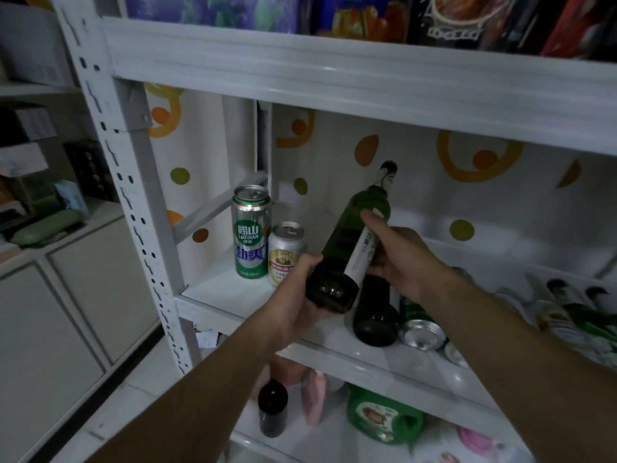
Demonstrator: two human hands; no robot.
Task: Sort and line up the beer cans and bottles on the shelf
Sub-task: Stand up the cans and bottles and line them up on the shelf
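Above shelf edge, tilted green bottle.

Left hand and right hand curl, gripping.

Two upright cans, two cans on their sides, at least four green bottles

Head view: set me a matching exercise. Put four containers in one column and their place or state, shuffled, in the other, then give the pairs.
1. tall green can
2. green bottle
3. silver-based can
4. small dark bottle

A. one level lower than the rest
B. lying on its side, base toward the camera
C. held tilted, left hand at its base, right hand on its label
D. standing upright at the left end of the shelf

Pairs: 1-D, 2-C, 3-B, 4-A
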